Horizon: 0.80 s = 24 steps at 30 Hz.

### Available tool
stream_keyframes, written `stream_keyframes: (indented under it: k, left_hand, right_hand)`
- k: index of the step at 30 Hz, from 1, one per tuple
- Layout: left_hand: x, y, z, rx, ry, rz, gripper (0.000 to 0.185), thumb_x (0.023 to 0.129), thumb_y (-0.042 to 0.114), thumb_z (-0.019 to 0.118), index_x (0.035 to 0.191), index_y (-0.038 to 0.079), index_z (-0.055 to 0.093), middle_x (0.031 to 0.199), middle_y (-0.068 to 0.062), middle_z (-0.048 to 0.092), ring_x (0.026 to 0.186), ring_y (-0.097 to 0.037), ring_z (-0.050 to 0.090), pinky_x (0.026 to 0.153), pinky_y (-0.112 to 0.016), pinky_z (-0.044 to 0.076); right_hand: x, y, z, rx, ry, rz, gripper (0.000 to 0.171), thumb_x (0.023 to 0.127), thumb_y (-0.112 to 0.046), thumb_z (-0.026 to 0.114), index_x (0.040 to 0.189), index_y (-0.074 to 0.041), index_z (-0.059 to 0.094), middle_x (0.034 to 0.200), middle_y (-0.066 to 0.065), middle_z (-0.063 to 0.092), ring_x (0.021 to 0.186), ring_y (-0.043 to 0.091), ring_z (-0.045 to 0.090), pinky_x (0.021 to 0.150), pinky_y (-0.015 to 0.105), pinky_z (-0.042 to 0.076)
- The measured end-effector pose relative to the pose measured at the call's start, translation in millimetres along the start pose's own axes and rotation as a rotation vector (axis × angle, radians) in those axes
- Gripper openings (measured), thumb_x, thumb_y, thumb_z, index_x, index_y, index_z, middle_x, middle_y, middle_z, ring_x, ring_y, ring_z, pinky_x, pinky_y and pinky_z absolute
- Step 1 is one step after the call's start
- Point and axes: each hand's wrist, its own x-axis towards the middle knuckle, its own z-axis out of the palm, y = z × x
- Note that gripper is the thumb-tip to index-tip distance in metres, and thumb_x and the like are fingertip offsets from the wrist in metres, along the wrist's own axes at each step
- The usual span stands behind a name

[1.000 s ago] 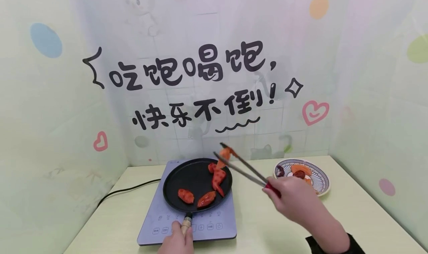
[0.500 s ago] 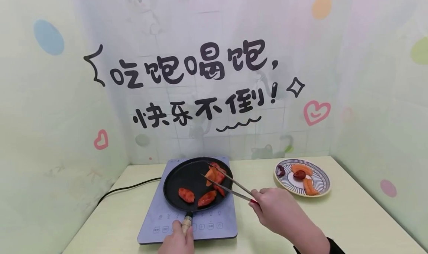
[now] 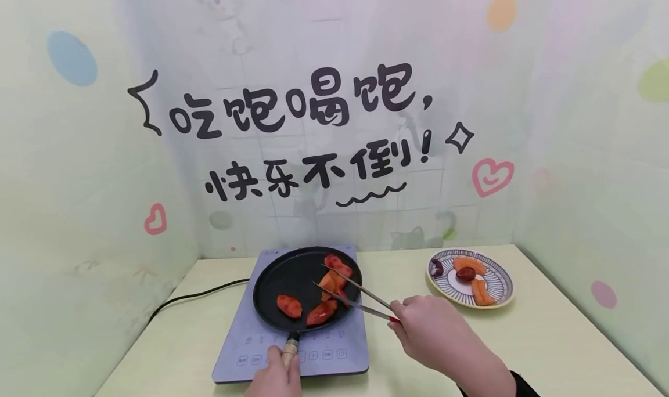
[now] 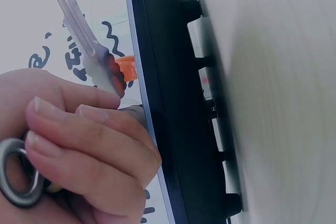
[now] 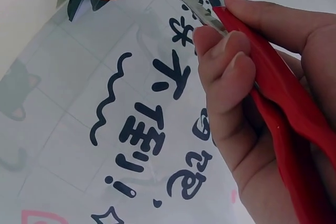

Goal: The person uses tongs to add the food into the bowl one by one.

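The left hand (image 3: 276,376) grips the handle (image 3: 289,352) of the black pan (image 3: 282,281), where red pieces (image 3: 289,306) lie with an orange chunk (image 3: 328,281) at the tongs (image 5: 275,74) the right hand (image 3: 425,330) clasps, while on the desk (image 3: 554,333) a plate (image 3: 505,287) bears orange slabs (image 3: 482,292) and darker pieces (image 3: 466,274).

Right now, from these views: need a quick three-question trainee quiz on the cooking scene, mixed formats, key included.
1. True or false: the left hand grips the wooden handle of the black pan.
2. Choose one. The right hand holds: a) a spatula; b) tongs; c) a ladle.
3. Fill in: in the head view, the patterned plate stands to the ___ of the cooktop.

Key: 1 true; 2 b; 3 right.
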Motion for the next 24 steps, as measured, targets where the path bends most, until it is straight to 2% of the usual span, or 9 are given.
stream_keyframes:
  k: [8,16,24]
  left_hand:
    - [-0.7,0.7,-2.4,-0.003,-0.018,-0.012,0.034,0.097,0.033,0.054,0.101,0.001,0.044,0.06,-0.008,0.047,0.05,-0.023,0.046,0.049,-0.035,0.032]
    - [-2.1,1.4,-2.9,0.003,-0.01,-0.014,0.033,0.097,0.032,0.055,0.1,0.002,0.043,0.06,-0.008,0.047,0.05,-0.023,0.046,0.049,-0.034,0.032]
    - [-1.6,3.1,-3.3,0.002,-0.027,-0.033,0.033,0.097,0.033,0.054,0.1,0.002,0.043,0.06,-0.008,0.046,0.049,-0.022,0.046,0.049,-0.033,0.032]
  right_hand:
    - [21.9,-3.9,3.8,-0.01,-0.051,-0.009,0.023,0.083,-0.027,0.075,0.072,-0.016,0.059,0.057,-0.007,0.048,0.047,0.009,0.04,0.046,0.026,0.031]
    - [35.3,-21.9,30.2,0.012,-0.022,0.031,0.021,0.083,-0.027,0.075,0.072,-0.015,0.06,0.058,-0.005,0.05,0.047,0.011,0.042,0.045,0.028,0.033]
    - [48.0,-26.2,41.8,0.015,-0.125,0.003,0.019,0.085,-0.029,0.074,0.08,-0.014,0.065,0.063,-0.004,0.055,0.051,0.009,0.043,0.047,0.026,0.037]
